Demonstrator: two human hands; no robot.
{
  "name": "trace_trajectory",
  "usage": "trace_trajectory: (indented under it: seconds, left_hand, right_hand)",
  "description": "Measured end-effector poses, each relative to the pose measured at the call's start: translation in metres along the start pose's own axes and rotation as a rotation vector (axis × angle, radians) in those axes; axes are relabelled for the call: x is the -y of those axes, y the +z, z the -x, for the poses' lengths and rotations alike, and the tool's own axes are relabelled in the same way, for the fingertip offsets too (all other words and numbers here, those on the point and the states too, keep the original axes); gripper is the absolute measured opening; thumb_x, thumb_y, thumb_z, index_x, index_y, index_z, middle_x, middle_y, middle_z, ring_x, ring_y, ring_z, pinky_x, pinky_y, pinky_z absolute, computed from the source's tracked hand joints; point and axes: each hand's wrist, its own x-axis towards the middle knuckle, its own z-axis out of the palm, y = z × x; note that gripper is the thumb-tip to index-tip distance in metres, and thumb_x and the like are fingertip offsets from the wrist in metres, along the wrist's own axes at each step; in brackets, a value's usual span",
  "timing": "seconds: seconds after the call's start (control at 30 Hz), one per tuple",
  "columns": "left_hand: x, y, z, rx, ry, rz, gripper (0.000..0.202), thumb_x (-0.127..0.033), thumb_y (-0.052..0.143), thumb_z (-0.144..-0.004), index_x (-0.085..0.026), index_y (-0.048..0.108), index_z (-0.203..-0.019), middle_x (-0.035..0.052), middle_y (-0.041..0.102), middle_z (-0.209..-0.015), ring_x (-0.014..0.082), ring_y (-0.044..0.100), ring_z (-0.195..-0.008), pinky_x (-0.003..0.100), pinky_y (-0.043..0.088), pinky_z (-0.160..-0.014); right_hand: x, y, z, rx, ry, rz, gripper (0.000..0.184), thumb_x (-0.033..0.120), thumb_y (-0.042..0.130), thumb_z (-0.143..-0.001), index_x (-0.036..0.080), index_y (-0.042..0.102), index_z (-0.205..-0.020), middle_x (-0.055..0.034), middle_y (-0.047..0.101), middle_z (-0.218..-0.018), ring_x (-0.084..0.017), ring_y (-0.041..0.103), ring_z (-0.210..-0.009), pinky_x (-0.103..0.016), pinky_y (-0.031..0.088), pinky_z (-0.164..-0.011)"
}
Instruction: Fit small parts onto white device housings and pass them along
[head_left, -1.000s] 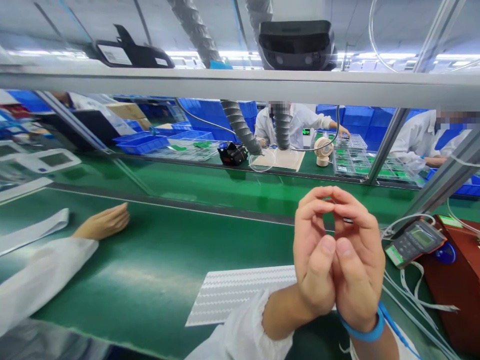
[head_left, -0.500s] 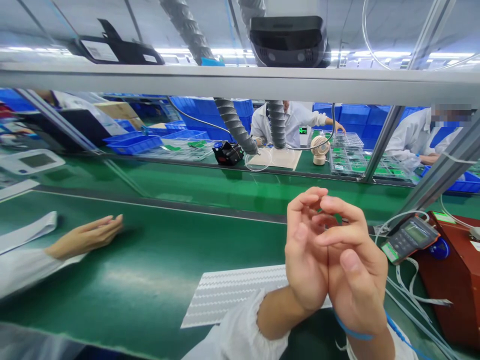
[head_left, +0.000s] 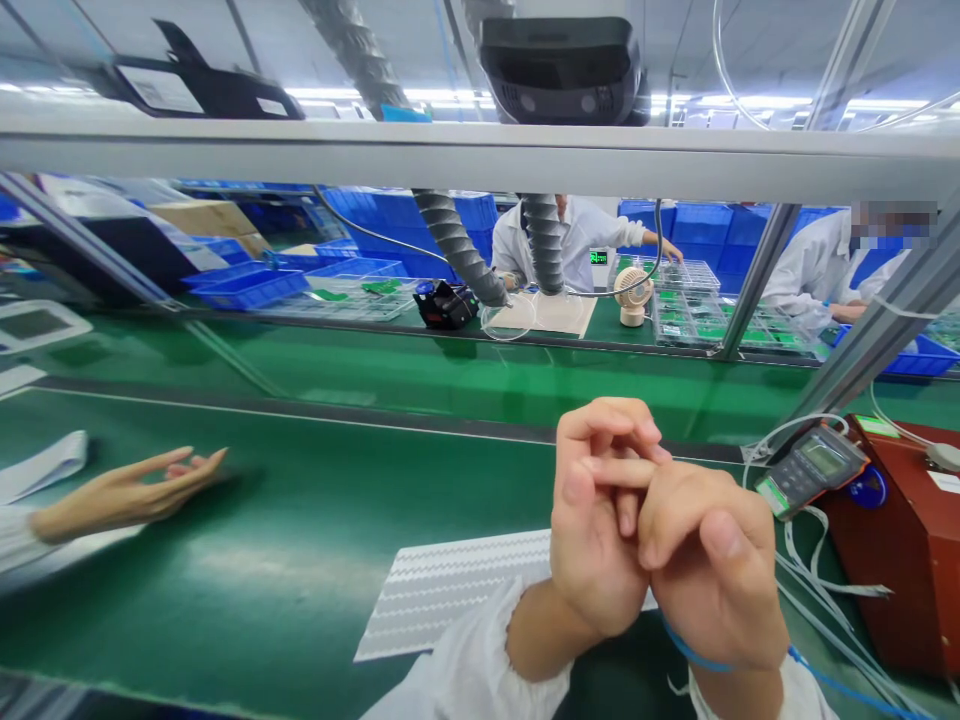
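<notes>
Both my hands are raised together over the near right of the green bench (head_left: pixel 285 580), palms toward me. My left hand (head_left: pixel 592 540) is open, with its fingers bent over at the top and nothing visible in it. My right hand (head_left: pixel 720 570), with a blue wrist strap (head_left: pixel 697 650) around its wrist, touches the left one. One right finger stretches across the left hand; the others are curled in and closed, with no object visible in them. Beneath my left forearm lies a white sheet (head_left: pixel 442 590) with zigzag rows.
Another person's hand (head_left: pixel 142 490) reaches in from the left, beside a folded white strip (head_left: pixel 49 465). On the right are a handheld meter (head_left: pixel 817 460), white cables and a red-brown box (head_left: pixel 900 540). A metal frame bar (head_left: pixel 450 160) crosses above; co-workers sit beyond.
My right hand's fingers have curled in and one now crosses my left hand. The other person's hand has shifted left in view and spread its fingers. The view has shifted slightly.
</notes>
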Motion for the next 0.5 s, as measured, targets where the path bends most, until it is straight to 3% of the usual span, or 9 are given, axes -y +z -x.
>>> trace_trajectory:
  seconds: [0.1,0.27,0.4,0.5]
  left_hand:
    - [0.001,0.000,0.000,-0.010,0.027,-0.023,0.034,-0.057,0.061,-0.114,-0.027,0.074,-0.106,0.0037,0.070,-0.100,0.0143,0.062,-0.075,0.029,0.065,-0.085]
    - [0.000,0.002,0.000,-0.059,-0.011,-0.068,0.040,-0.065,0.065,-0.110,-0.026,0.072,-0.105,0.0041,0.068,-0.094,0.0167,0.064,-0.077,0.032,0.067,-0.083]
    - [-0.002,0.003,0.000,-0.055,-0.086,-0.032,0.043,-0.068,0.069,-0.106,-0.026,0.073,-0.105,0.0058,0.069,-0.097,0.0189,0.069,-0.085,0.032,0.068,-0.082]
    - [-0.006,0.001,-0.002,0.025,-0.182,0.048,0.045,-0.068,0.077,-0.099,-0.024,0.074,-0.111,0.0081,0.071,-0.107,0.0205,0.072,-0.092,0.035,0.069,-0.088]
  right_hand:
    - [0.000,0.000,-0.002,0.010,-0.025,-0.027,0.043,0.036,0.055,-0.108,0.023,0.069,-0.070,-0.0010,0.055,-0.060,-0.021,0.065,-0.060,-0.046,0.069,-0.084]
    - [-0.001,-0.002,-0.003,0.020,-0.004,-0.008,0.040,0.038,0.057,-0.109,0.023,0.069,-0.073,-0.0014,0.057,-0.063,-0.021,0.068,-0.064,-0.047,0.069,-0.088]
    - [0.004,-0.001,-0.003,0.010,-0.014,0.023,0.030,0.041,0.060,-0.109,0.025,0.075,-0.089,-0.0036,0.067,-0.076,-0.028,0.079,-0.086,-0.051,0.069,-0.091]
    - [0.009,0.002,-0.002,-0.019,-0.033,0.111,0.021,0.043,0.063,-0.109,0.028,0.075,-0.101,-0.0051,0.073,-0.091,-0.034,0.081,-0.108,-0.057,0.067,-0.099]
